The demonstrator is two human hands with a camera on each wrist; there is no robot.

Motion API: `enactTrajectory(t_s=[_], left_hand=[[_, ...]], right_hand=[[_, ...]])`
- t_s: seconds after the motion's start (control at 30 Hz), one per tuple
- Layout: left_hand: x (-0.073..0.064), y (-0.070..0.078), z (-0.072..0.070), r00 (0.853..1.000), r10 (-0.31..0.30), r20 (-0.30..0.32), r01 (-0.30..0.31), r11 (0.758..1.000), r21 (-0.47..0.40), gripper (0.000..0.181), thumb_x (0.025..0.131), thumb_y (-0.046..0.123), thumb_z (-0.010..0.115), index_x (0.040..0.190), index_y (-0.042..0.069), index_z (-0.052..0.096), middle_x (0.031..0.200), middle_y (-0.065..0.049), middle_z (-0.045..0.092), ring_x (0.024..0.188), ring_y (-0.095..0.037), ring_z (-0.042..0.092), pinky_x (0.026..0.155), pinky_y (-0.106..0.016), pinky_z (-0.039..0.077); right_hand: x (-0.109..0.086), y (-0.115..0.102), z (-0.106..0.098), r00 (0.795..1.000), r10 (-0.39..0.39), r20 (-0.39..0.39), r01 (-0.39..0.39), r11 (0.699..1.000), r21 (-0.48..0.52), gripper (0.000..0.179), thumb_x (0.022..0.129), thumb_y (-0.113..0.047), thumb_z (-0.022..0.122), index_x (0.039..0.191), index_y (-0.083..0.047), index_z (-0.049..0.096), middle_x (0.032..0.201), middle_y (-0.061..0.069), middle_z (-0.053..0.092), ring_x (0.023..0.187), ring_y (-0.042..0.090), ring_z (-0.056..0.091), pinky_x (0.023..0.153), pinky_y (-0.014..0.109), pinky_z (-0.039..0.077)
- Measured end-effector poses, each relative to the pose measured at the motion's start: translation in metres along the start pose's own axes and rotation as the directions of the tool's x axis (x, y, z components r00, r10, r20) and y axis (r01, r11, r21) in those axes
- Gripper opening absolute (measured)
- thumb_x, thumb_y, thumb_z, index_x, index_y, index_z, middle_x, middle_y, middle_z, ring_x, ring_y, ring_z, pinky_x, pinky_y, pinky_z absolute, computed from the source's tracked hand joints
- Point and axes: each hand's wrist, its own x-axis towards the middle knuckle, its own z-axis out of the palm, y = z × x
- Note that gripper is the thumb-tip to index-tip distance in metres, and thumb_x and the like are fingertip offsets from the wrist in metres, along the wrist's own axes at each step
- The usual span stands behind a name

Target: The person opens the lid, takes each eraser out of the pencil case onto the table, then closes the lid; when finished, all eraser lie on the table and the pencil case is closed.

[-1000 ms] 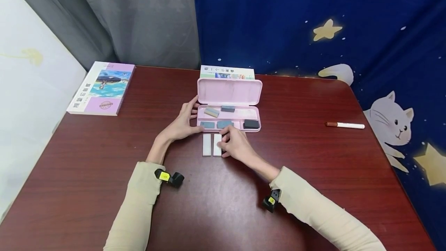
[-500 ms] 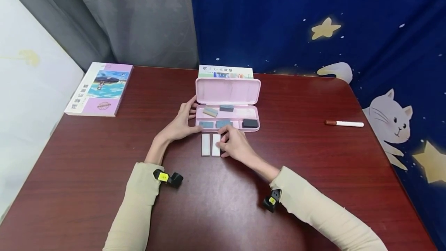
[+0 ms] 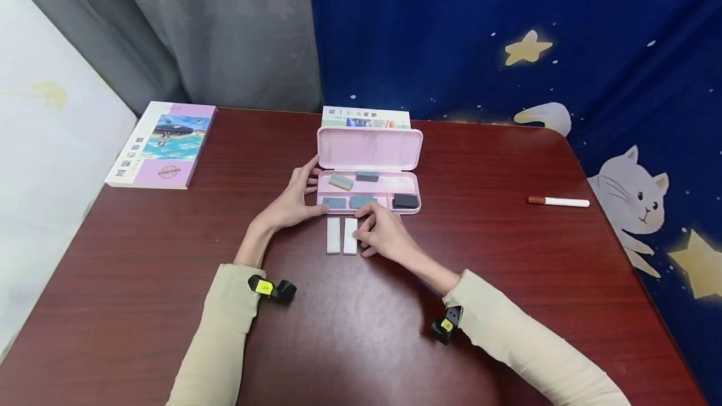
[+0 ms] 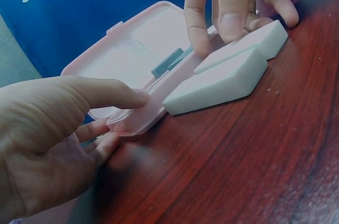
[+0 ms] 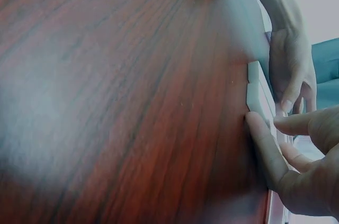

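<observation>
A pink pencil case (image 3: 369, 149) lies with its lid raised. My left hand (image 3: 289, 205) holds its left end, thumb along the front rim and fingers round the side. Two white eraser-like blocks, the left block (image 3: 333, 235) and the right block (image 3: 349, 242), lie side by side before the case. My right hand (image 3: 386, 234) is at the right block; its thumb touches the block's top edge, and the other fingers are spread fairly straight around it. In the left wrist view the near white block (image 4: 220, 83) slightly overlaps the far one.
Inside the case lie several small blocks: a two-tone block (image 3: 341, 182), blue-grey blocks (image 3: 361, 202) and a dark block (image 3: 405, 200). One book (image 3: 366, 117) is behind the lid, another book (image 3: 163, 143) at the far left. A brown-capped marker (image 3: 558, 202) lies right.
My right hand has drawn slightly to the right, its fingers a little farther from the right white block. The left hand keeps its hold on the pencil case.
</observation>
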Motion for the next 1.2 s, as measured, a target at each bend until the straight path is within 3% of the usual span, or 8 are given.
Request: enactTrajectory(t_s=[0.13,0.4,0.53,0.63,0.8,0.93,1.1,1.2], left_hand=[[-0.003,0.008,0.000,1.000,0.004,0.010,-0.004,1.000,-0.004,0.099,0.078,-0.011,0.070,0.151,-0.005,0.004,0.137,-0.031,0.020,0.125,-0.045,0.029,0.109,-0.054,0.030],[0.003,-0.025,0.002,1.000,0.014,0.003,-0.014,0.999,0.037,0.103,0.079,-0.006,0.073,0.154,0.005,0.004,0.138,-0.022,0.022,0.125,-0.036,0.030,0.109,-0.045,0.033],[0.004,-0.029,0.003,1.000,0.017,0.003,-0.017,1.000,0.024,0.104,0.078,-0.005,0.074,0.155,0.006,0.004,0.138,-0.021,0.022,0.125,-0.035,0.030,0.109,-0.045,0.033],[0.003,-0.027,0.002,1.000,0.009,0.000,-0.009,0.999,0.035,0.104,0.078,-0.005,0.074,0.155,0.007,0.004,0.139,-0.021,0.022,0.126,-0.035,0.031,0.109,-0.045,0.033],[-0.001,-0.008,0.000,1.000,0.005,0.003,-0.005,1.000,0.020,0.102,0.078,-0.010,0.072,0.153,0.001,0.004,0.138,-0.027,0.021,0.126,-0.041,0.029,0.109,-0.051,0.031],[-0.004,0.011,-0.002,1.000,-0.005,0.015,0.005,1.000,0.015,0.098,0.079,-0.012,0.070,0.151,-0.005,0.003,0.138,-0.032,0.019,0.126,-0.046,0.027,0.109,-0.053,0.030],[-0.003,0.012,-0.002,1.000,-0.010,0.020,0.010,1.000,0.018,0.098,0.080,-0.011,0.069,0.151,-0.005,0.003,0.139,-0.032,0.019,0.127,-0.045,0.027,0.109,-0.051,0.030],[-0.001,-0.001,-0.001,1.000,-0.003,0.011,0.003,1.000,0.015,0.100,0.080,-0.009,0.071,0.153,0.000,0.003,0.139,-0.030,0.019,0.127,-0.042,0.027,0.110,-0.050,0.030]], right_hand=[[-0.001,0.003,-0.011,1.000,-0.002,0.006,0.002,1.000,0.011,0.026,0.084,0.006,0.068,0.109,0.005,0.061,0.076,0.015,0.062,0.056,0.024,0.065,0.051,0.035,0.058],[0.002,0.003,-0.047,1.000,-0.027,-0.016,0.027,1.000,-0.017,0.020,0.088,0.004,0.065,0.107,0.008,0.065,0.085,0.024,0.068,0.062,0.026,0.068,0.057,0.037,0.059],[0.006,0.001,-0.067,0.997,-0.031,-0.066,0.028,0.999,-0.044,0.019,0.089,0.003,0.064,0.107,0.009,0.067,0.088,0.026,0.068,0.064,0.024,0.069,0.062,0.041,0.059],[0.010,0.001,-0.081,0.993,-0.068,-0.097,0.054,0.989,-0.137,0.018,0.089,0.002,0.064,0.106,0.007,0.069,0.088,0.024,0.069,0.064,0.023,0.069,0.063,0.039,0.059],[0.019,-0.002,-0.096,0.977,-0.169,-0.133,0.114,0.931,-0.346,0.014,0.087,-0.002,0.067,0.099,-0.001,0.073,0.080,0.015,0.071,0.065,0.023,0.067,0.055,0.024,0.052],[0.026,0.000,-0.100,0.964,-0.246,-0.104,0.172,0.869,-0.464,0.010,0.084,-0.002,0.070,0.092,-0.004,0.074,0.078,0.008,0.068,0.068,0.020,0.061,0.057,0.023,0.045],[0.031,0.006,-0.100,0.967,-0.254,-0.037,0.194,0.818,-0.542,0.010,0.079,0.001,0.075,0.088,-0.003,0.073,0.079,0.007,0.064,0.077,0.021,0.058,0.069,0.030,0.046],[0.032,0.006,-0.098,0.970,-0.242,-0.004,0.198,0.801,-0.565,0.011,0.078,0.003,0.076,0.087,-0.003,0.072,0.077,0.008,0.065,0.082,0.023,0.056,0.074,0.035,0.044]])
